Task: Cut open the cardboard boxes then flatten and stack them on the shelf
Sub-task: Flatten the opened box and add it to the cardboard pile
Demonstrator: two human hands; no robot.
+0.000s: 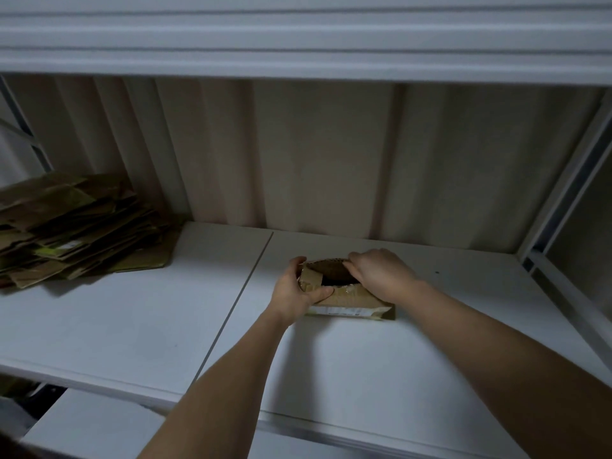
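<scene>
Clearly the small cardboard box (pixel 347 298) is a light thing, thin-walled and easily bent, with patches of tape on top that look slick. From the head view it sits on the white shelf (pixel 132 326), well to the right of the stack of flattened cardboard (pixel 76 226) and just right of the seam between the shelf boards. Its long axis runs left to right, parallel to the shelf's front edge, and its opened top faces up and slightly toward the back wall.

Both hands are on it. The left hand (pixel 294 293) curls round the box's left end, thumb pressed along the near flap. The right hand (pixel 381 276) hooks its fingers over the far flap and looks to be pulling it apart. I'd judge the flap edges the best hold; the taped faces would likely slip, and the board should crease readily when pressed flat.
</scene>
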